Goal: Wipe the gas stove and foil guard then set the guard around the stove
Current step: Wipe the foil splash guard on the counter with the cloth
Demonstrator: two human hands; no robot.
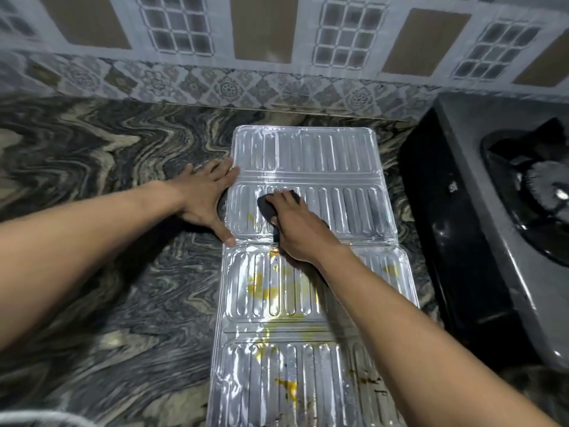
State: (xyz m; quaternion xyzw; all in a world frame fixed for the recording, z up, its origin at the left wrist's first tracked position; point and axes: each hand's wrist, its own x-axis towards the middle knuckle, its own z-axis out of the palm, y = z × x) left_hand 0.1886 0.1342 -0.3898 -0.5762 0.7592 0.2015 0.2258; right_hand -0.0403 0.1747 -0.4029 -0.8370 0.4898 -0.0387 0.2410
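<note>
A tiled wall [277, 41] runs across the top of the view, its large pale tiles set with brown rectangular panels alternating with grids of small glassy squares. Below them a border band [215, 84] of grey diamond and floral motifs meets the tabletop [92, 155], a polished stone slab swirled in dark grey, black and beige veins. Light glints off the stone in soft patches; the room light looks cool and dim
</note>
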